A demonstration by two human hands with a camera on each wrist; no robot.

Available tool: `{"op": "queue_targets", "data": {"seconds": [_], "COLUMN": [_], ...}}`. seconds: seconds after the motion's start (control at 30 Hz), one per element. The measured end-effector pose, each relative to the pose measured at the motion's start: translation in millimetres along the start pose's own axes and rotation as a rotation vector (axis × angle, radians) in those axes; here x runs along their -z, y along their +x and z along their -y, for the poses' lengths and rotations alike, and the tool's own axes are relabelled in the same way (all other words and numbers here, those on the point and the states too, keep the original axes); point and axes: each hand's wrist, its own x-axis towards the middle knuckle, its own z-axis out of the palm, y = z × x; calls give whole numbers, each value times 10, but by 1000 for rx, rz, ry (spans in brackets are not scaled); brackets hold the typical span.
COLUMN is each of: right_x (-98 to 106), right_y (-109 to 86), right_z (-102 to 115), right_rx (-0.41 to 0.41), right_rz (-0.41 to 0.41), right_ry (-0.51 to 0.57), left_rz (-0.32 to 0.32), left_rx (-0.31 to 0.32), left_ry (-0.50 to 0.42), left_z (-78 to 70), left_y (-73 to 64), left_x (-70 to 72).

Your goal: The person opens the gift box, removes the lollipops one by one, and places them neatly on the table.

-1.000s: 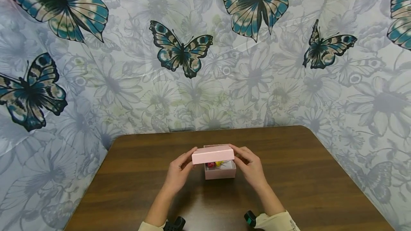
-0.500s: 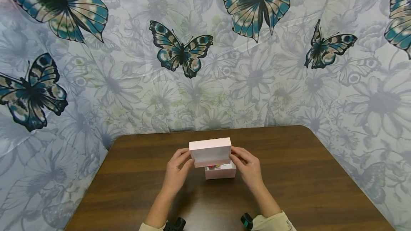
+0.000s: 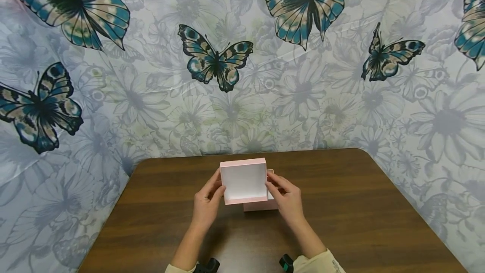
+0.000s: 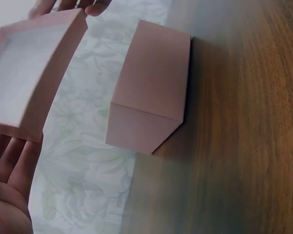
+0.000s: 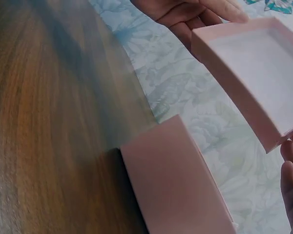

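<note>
Both hands hold a pink box lid up over the table, its white inside turned toward the head camera. My left hand pinches the lid's left side, and my right hand grips the right side with thumb and fingers. Behind and below the lid stands the pink box base, mostly covered by it in the head view; its contents are hidden. From the left wrist, the base shows its closed outer walls, upright on the table, with the raised lid apart from it.
A brown wooden table spreads out around the box. Behind its far edge hangs a pale floral cloth with printed butterflies. Each wrist wears a dark camera, the left one near the table's front.
The lid has tipped up from nearly flat to almost upright, showing its white inside, and shifted slightly left and nearer. It now covers the colourful contents seen earlier. The base stays put.
</note>
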Motion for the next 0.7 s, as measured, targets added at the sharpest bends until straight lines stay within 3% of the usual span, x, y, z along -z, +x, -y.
{"op": "queue_targets", "data": {"seconds": [0.17, 0.47, 0.7], "right_x": [-112, -309, -442], "right_y": [-20, -106, -167], "right_z": [-185, -157, -161], "right_rx": [25, 148, 310], "right_rz": [-14, 154, 207], "right_ry": [-38, -168, -204], "left_rz": [-7, -30, -67], "left_rx": [55, 110, 117], "left_ry": [14, 54, 88], "left_z": [-11, -169, 5], "left_y": [-7, -10, 14], "left_x": [31, 258, 405]}}
